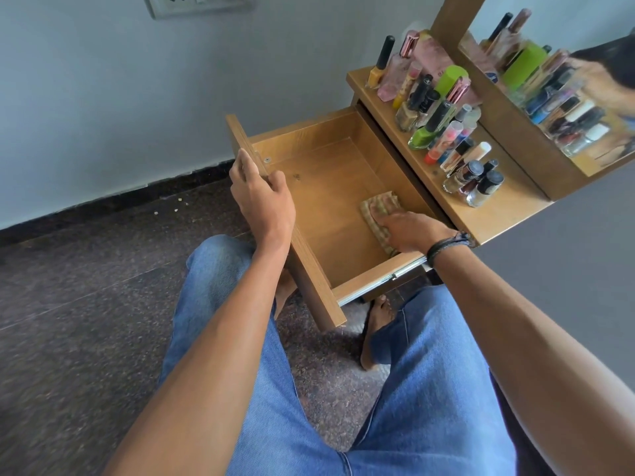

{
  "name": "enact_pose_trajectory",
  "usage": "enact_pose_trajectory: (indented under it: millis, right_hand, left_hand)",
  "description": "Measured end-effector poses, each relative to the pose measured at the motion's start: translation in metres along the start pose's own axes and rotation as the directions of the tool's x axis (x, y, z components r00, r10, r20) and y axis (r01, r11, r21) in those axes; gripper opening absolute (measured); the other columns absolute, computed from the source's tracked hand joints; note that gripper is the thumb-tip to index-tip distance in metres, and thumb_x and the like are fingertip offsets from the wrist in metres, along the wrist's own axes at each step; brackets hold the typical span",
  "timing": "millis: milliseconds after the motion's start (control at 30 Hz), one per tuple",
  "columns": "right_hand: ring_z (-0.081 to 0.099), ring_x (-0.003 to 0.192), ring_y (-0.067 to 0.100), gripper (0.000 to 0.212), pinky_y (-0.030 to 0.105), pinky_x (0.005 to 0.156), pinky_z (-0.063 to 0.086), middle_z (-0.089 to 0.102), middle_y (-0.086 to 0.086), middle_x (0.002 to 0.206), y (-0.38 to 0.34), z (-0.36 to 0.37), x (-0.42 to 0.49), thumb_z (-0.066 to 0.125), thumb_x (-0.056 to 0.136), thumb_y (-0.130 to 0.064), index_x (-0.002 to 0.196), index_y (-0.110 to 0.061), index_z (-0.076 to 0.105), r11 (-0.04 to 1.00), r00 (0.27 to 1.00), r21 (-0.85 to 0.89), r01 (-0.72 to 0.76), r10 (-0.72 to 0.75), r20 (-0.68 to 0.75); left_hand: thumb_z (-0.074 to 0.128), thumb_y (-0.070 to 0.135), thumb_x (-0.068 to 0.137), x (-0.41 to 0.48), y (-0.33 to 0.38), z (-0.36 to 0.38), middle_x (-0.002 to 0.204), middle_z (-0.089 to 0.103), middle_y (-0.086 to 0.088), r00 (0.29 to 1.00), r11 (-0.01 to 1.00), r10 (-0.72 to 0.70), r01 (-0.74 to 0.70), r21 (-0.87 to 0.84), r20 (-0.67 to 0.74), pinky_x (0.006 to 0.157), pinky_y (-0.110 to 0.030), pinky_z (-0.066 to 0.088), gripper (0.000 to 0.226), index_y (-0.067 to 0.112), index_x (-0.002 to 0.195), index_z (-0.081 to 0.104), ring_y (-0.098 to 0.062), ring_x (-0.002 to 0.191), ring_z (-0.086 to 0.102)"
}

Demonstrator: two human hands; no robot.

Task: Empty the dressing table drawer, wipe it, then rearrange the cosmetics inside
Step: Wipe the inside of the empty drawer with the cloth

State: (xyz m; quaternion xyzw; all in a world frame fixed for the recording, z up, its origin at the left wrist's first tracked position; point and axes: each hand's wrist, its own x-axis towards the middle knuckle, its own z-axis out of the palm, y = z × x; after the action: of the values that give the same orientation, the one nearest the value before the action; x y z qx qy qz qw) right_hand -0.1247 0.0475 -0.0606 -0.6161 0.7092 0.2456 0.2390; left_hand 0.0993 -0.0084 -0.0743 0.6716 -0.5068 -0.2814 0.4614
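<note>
Drawer floor [326, 187]: right hand [409, 231] presses cloth [378, 206]; left hand [263, 197] grips front [311, 273].

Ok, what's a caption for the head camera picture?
Right hand presses a cloth inside the open drawer, left hand holds its front, cosmetics stand on the tabletop.

Matt wood-grain drawer [330, 187]; checked woven cloth [378, 214]; glossy glass bottles [481, 187].

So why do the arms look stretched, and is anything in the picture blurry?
Head view: the wide-angle lens stretches the forearms toward the frame's bottom; the bottles and their reflection in the mirror near the corner look smeared; the drawer and cloth are sharp; light is soft, without glare.
</note>
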Motion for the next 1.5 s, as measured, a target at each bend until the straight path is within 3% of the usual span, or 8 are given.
enact_pose_trajectory:
  millis: [200,333,533,600,733,833,1000,1500]
  right_hand:
    - [0.050,0.138,0.038,0.078,0.046,0.109,0.048,0.023,0.015,0.167,-0.042,0.014,-0.011,0.051,0.097,-0.001,0.163,-0.024,0.016,0.997,0.997,0.053,0.061,-0.058,-0.055]
    - [0.007,0.156,0.040,0.085,0.047,0.121,0.028,-0.011,0.015,0.170,-0.090,0.028,-0.028,0.046,0.095,0.007,0.164,-0.019,0.004,0.976,0.972,0.004,0.219,-0.218,-0.087]
    - [0.019,0.155,0.032,0.076,0.046,0.121,0.029,-0.011,0.006,0.171,-0.082,0.023,-0.031,0.041,0.103,-0.001,0.164,-0.030,0.007,0.967,0.964,-0.017,0.256,-0.257,-0.064]
    - [0.031,0.151,0.035,0.080,0.046,0.118,0.035,-0.007,0.009,0.171,-0.064,0.015,-0.028,0.043,0.101,0.001,0.164,-0.031,0.007,0.974,0.973,-0.040,0.225,-0.227,-0.049]
    - [0.052,0.137,0.032,0.070,0.043,0.112,0.041,0.041,0.011,0.160,-0.019,-0.001,-0.020,0.045,0.103,-0.004,0.163,-0.030,0.019,0.997,0.998,-0.047,0.055,-0.055,-0.002]
    - [0.054,0.135,0.032,0.080,0.044,0.111,0.044,0.038,0.005,0.162,0.000,-0.011,-0.015,0.046,0.099,-0.002,0.160,-0.044,0.016,0.995,0.999,-0.099,-0.016,0.014,-0.030]
    - [0.067,0.110,0.027,0.051,0.035,0.095,0.054,0.066,0.006,0.131,-0.004,-0.011,-0.004,0.053,0.096,-0.004,0.142,-0.025,0.055,0.988,0.982,-0.138,-0.069,0.043,-0.183]
    - [0.061,0.121,0.040,0.054,0.045,0.095,0.052,0.061,0.020,0.135,-0.051,-0.066,0.038,0.050,0.096,0.004,0.146,-0.017,0.052,0.998,0.954,0.061,-0.016,0.033,-0.299]
  left_hand:
    - [0.048,0.014,0.097,0.000,0.000,0.002,0.153,0.038,-0.010,1.000,1.000,-0.012,0.012,0.001,-0.013,0.104,-0.033,0.044,0.063,0.004,0.156,0.029,-0.024,0.128,0.044]
    - [0.048,0.014,0.098,0.000,0.000,0.001,0.154,0.037,-0.009,1.000,1.000,-0.014,0.014,0.002,-0.010,0.105,-0.032,0.043,0.063,0.004,0.157,0.028,-0.024,0.131,0.042]
    - [0.048,0.014,0.099,-0.002,0.001,-0.002,0.157,0.034,-0.009,1.000,1.000,-0.006,0.006,-0.010,0.004,0.104,-0.028,0.042,0.063,0.005,0.157,0.027,-0.022,0.133,0.041]
    - [0.048,0.012,0.098,-0.002,0.002,-0.002,0.157,0.034,-0.010,1.000,1.000,-0.006,0.006,-0.008,-0.003,0.106,-0.029,0.041,0.063,0.004,0.157,0.028,-0.023,0.134,0.041]
    - [0.048,0.011,0.098,-0.003,0.003,-0.003,0.158,0.034,-0.010,1.000,1.000,-0.010,0.010,0.011,-0.011,0.098,-0.014,0.031,0.062,0.003,0.156,0.028,-0.022,0.135,0.039]
    - [0.047,0.012,0.098,-0.003,0.003,-0.004,0.158,0.033,-0.010,1.000,1.000,-0.009,0.009,0.012,-0.009,0.097,-0.015,0.030,0.062,0.004,0.157,0.028,-0.023,0.135,0.039]
    - [0.048,0.012,0.100,-0.003,0.004,-0.005,0.159,0.032,-0.009,1.000,1.000,-0.013,0.013,0.020,-0.008,0.096,-0.016,0.032,0.061,0.005,0.157,0.027,-0.021,0.136,0.039]
    - [0.048,0.011,0.099,-0.003,0.003,-0.002,0.159,0.032,-0.009,1.000,1.000,-0.014,0.014,0.018,-0.008,0.107,-0.030,0.038,0.062,0.005,0.157,0.028,-0.023,0.139,0.039]
